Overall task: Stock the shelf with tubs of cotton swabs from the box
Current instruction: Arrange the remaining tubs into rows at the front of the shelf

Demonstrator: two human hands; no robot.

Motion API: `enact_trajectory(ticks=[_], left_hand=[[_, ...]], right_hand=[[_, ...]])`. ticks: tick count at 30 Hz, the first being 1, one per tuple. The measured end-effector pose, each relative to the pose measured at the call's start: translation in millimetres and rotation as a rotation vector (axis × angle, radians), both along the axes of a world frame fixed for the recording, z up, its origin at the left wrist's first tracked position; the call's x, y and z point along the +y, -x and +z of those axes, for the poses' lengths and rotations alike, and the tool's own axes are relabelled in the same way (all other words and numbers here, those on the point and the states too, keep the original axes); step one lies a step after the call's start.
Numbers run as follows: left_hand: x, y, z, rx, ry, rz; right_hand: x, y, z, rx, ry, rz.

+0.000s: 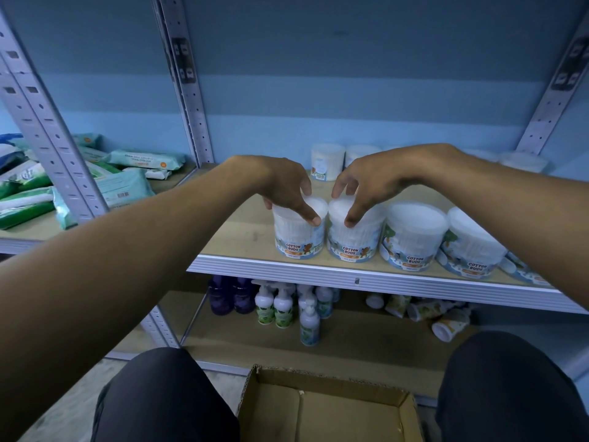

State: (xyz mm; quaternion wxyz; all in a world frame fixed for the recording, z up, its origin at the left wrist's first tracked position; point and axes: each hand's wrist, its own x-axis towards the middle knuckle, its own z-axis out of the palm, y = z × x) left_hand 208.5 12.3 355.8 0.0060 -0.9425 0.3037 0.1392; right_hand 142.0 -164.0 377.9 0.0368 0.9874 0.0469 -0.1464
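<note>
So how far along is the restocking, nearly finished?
Nearly, it seems. Tubs already line the shelf edge, with more behind. The left hand and right hand each grip a tub at the row's left end. The visible part of the box looks empty.

Pale blue wall (318, 90) behind grey perforated metal uprights (188, 90), dim light
</note>
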Motion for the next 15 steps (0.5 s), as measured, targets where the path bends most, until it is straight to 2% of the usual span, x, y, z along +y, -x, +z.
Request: enact_trajectory(ticks=[15], left_hand=[[2.6,5.1,-0.9,-0.037,-0.035,-0.044]], right_hand=[[2.3,3.0,-2.3,-0.025,-0.007,-0.014]])
